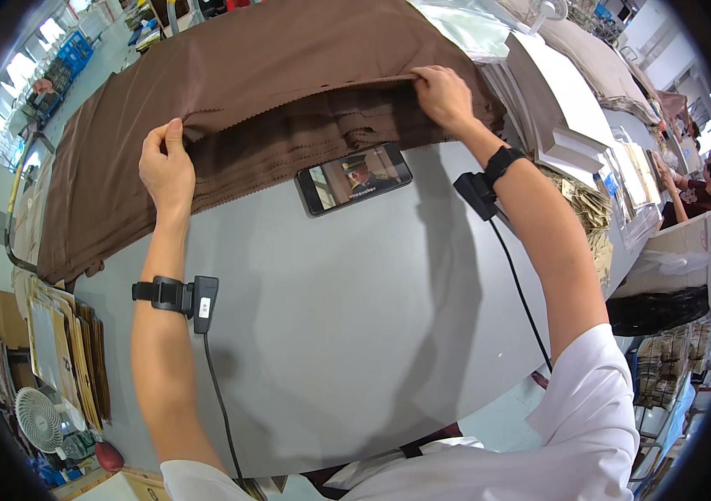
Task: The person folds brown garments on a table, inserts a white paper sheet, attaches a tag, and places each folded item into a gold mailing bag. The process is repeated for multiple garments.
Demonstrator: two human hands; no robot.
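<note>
Brown fabric (280, 50) with pinked, zigzag-cut edges lies in a layered stack across the far half of the grey table (330, 313). My left hand (167, 166) pinches the near edge of its top layer on the left. Further right, my right hand (443, 97) grips the same edge. Between the hands that edge is raised, and darker brown layers show beneath it. A smartphone (355, 178) playing a video lies against the stack's near edge. Each wrist wears a black strap with a small cabled device.
White paper or board stacks (556, 94) stand at the right, beside cut tan pieces (581, 194). Hanging card patterns (67, 351) and a small white fan (39, 419) are at the left edge. A co-worker (694, 188) is at the far right. Thin cables trail from both wrists.
</note>
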